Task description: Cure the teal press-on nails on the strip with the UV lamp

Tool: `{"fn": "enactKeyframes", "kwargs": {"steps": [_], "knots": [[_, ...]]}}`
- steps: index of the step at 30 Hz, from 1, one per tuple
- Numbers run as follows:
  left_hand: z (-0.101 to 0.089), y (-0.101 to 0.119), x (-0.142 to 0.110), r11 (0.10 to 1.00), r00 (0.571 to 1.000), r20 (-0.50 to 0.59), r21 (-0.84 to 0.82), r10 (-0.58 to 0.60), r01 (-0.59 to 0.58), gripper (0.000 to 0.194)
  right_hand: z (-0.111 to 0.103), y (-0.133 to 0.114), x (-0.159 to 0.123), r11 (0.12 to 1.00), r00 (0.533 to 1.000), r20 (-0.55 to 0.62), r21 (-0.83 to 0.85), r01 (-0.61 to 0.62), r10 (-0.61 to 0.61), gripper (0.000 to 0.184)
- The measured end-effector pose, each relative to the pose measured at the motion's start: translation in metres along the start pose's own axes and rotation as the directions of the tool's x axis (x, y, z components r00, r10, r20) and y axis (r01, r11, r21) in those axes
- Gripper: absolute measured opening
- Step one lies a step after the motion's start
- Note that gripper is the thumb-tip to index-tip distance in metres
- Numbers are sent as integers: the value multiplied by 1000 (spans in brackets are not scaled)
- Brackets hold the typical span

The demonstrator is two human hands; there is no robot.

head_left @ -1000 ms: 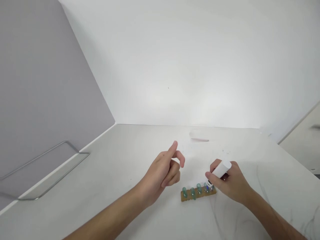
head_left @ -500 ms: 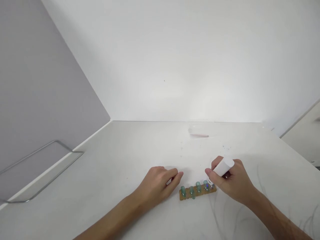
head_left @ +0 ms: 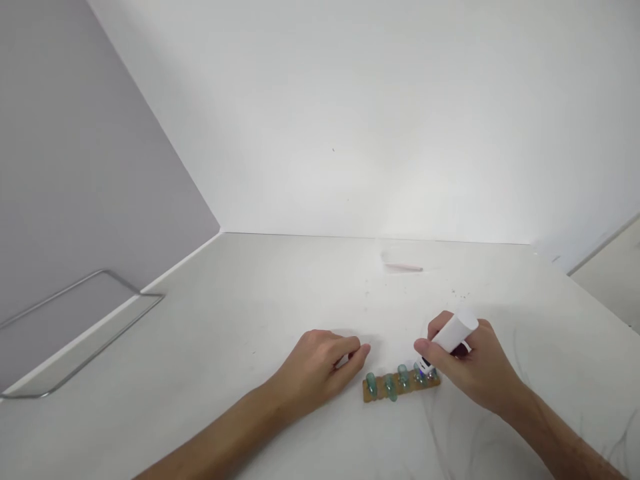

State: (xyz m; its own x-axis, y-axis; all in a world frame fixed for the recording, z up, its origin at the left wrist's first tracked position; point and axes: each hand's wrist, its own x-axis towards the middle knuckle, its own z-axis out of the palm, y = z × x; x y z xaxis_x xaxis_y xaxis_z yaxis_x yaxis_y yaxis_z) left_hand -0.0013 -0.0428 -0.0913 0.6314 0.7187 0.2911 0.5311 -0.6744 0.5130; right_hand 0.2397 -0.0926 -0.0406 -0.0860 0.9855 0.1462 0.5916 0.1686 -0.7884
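Two bare hands are in view over a smooth white tabletop [head_left: 250, 300]. We find the right hand [head_left: 475, 363] entering from the lower right, wrist low, thumb toward the left and fingers wrapped round the far side of a white, rounded cylindrical device [head_left: 454, 333]. Its grip is closed firmly on the device, which slants with its broad end up and to the right.

We record the left hand [head_left: 317, 368] on the tabletop, back upward, fingers bent and the thumb tip close to the forefinger. The palm side is hidden; we cannot tell how far the fingers close beneath or whether they have hold of anything.

The device's narrow lower end, banded in black, sits directly over the right part of a flat brown strip [head_left: 381, 391], where we note a violet-blue glow. We cannot tell whether the two touch. The strip lies between the hands, slightly askew, bearing five glossy, translucent green nail-shaped pieces [head_left: 403, 377] in a row; the rightmost is partly obscured.

Farther back, we observe a slim pink stick [head_left: 404, 268] and scattered dark specks [head_left: 460, 294]. A bent grey metal wire frame [head_left: 103, 271] stands at the left.
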Motion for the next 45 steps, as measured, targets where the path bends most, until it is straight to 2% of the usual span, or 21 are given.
{"fn": "enactKeyframes", "kwargs": {"steps": [5,11,14,18,20,23,26,28,30,33,35,38,41,45], "knots": [[0,2,0,999,1000,-24,-28,21,-21,45,3,0,-2,1000,999,24,15,-25,25,32],[0,4,-3,995,993,-115,-97,-38,27,47,4,-4,-5,998,993,-117,-48,-30,24,33],[-1,6,-3,993,989,-149,-120,-26,8,46,3,-3,-5,997,988,-153,-78,11,-23,32],[-2,7,-2,984,989,-142,-179,-44,18,28,1,2,-6,989,982,-136,-85,121,-132,29],[-2,5,-2,980,989,-139,-196,-46,18,26,1,2,-6,988,980,-137,-64,138,-145,29],[0,-1,-2,986,987,-160,-164,15,-42,34,3,-1,-7,995,985,-144,-1,99,-98,30],[1,-5,-3,987,981,-180,-130,72,-96,39,4,-6,-7,995,986,-167,100,5,12,29],[1,-6,-4,987,980,-182,-121,81,-104,41,3,-7,-5,982,980,-175,179,-61,93,29],[2,-6,-5,989,983,-170,-118,72,-93,44,-1,-6,-1,955,978,-133,273,-119,160,30],[1,-7,-6,992,989,-137,-108,45,-60,47,-9,-3,4,846,965,-31,490,-211,259,35],[1,-7,-6,994,990,-132,-97,44,-57,48,-14,-3,5,713,950,63,646,-273,307,36],[0,-7,-6,993,986,-155,-90,62,-77,49,-18,-3,6,485,940,169,821,-301,297,34],[-2,-6,-5,993,987,-146,-83,72,-84,49,-20,-4,7,296,944,198,915,-274,263,34],[-3,-5,-5,994,989,-128,-75,68,-78,48,-20,-4,10,159,946,228,950,-268,232,36]]}}
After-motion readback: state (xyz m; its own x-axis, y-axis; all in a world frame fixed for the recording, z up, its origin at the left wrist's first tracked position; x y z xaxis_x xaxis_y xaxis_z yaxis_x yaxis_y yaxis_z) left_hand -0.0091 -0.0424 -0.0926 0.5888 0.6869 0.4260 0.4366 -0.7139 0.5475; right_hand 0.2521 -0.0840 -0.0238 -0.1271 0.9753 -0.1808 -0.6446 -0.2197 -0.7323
